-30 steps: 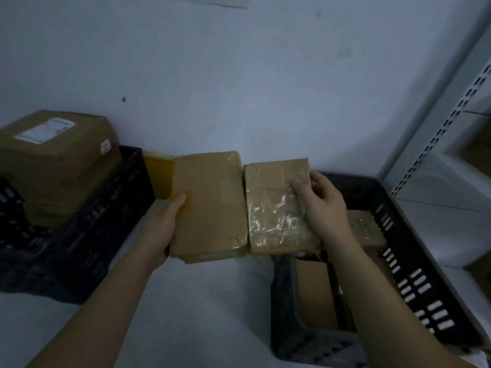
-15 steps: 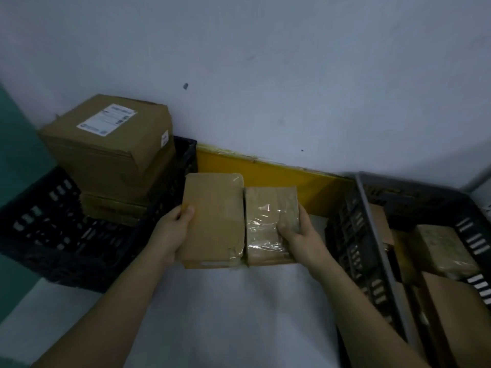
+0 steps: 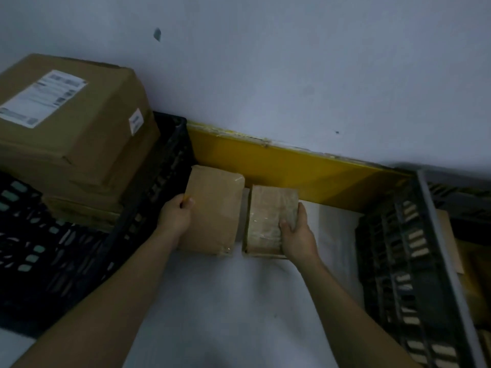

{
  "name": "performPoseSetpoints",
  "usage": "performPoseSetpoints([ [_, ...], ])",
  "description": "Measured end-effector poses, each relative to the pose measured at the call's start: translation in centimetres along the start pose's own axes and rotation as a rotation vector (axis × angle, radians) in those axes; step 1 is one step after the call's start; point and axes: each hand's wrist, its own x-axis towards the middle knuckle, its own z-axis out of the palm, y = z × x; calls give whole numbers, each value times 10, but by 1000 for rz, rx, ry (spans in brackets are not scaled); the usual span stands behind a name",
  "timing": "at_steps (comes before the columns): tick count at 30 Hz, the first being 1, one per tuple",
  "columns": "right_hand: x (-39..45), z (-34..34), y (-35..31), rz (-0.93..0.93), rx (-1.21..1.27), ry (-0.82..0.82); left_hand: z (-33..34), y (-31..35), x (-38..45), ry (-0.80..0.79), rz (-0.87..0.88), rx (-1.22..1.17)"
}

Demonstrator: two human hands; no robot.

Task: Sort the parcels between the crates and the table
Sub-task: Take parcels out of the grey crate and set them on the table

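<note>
Holding two parcels low over the white surface (image 3: 239, 301), one per hand, in the gap between the two crates. Plain brown parcel (image 3: 212, 213) sits on the left, gripped along its left edge by the left hand (image 3: 176, 217), thumb over the top face, fingers hidden underneath. Tape-wrapped parcel (image 3: 268, 216), narrower and glossy, sits on the right, gripped at its near right corner by the right hand (image 3: 296, 235), thumb on top, fingers curled round the side. Both long axes run away from the person toward the yellow strip (image 3: 305, 171) at the foot of the wall, roughly parallel, with a slim gap between them; not touching. Whether either bottom face already rests on the surface cannot be told; the near edges look very close to it. Relation that matters: each parcel lies directly ahead of its own hand, so neither arm needs to cross. Left black crate (image 3: 148, 208) stands just beside the brown parcel, a large labelled carton (image 3: 74, 123) stacked in it. Right black crate (image 3: 398, 248) stands well to the right of the taped parcel, with brown packages partly visible inside. Judgement: both are probably bound for the surface; a straight lowering and release should do it, minding the brown parcel's edge against the left crate wall.
</note>
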Motion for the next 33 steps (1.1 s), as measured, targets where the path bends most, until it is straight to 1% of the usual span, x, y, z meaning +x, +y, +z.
performPoseSetpoints([
  [4,28,27,9,30,-36,-13,17,-2,30,24,-39,65],
  [9,49,46,9,18,-76,-11,29,4,57,71,4,139],
  [11,53,49,8,-17,-118,3,30,2,68,90,49,193],
  [14,56,55,9,-72,-245,-43,37,0,70,98,139,321],
  [16,55,59,7,-30,-323,-67,44,-1,61,61,215,446],
  [19,53,60,5,-2,-531,-64,53,-6,50,-6,296,686],
  [21,52,58,1,-6,-638,-52,53,-5,47,9,347,822],
  [24,49,55,-5,6,-736,-65,52,1,39,47,452,953],
  [28,32,37,-12,-22,-806,-32,48,16,19,61,546,1050],
  [33,-3,-9,-31,-40,-859,13,51,54,-19,47,653,1071],
])
